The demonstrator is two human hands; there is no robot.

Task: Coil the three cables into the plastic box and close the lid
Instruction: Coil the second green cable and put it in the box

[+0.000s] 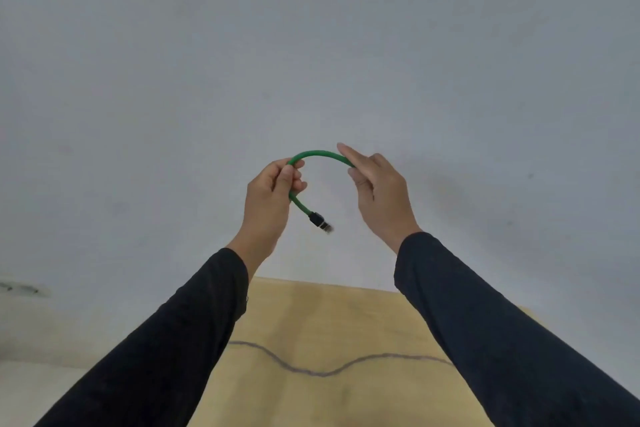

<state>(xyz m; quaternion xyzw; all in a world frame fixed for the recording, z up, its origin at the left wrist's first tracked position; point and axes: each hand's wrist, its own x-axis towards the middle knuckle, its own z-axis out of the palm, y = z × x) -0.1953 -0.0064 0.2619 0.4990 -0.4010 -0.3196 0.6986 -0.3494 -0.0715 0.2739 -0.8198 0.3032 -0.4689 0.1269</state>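
I hold a green cable up in front of a pale wall, bent into an arch between both hands. My left hand grips one part of it with curled fingers; below that hand the cable's end hangs free with a black plug. My right hand pinches the other side of the arch, its forefinger stretched out along the cable. The rest of the cable is hidden behind my right hand. A thin grey cable lies in a wavy line across the wooden table below. No plastic box is in view.
The wooden table's far edge meets the pale grey wall. Both my forearms in black sleeves cover the table's left and right sides. A light surface shows at the lower left.
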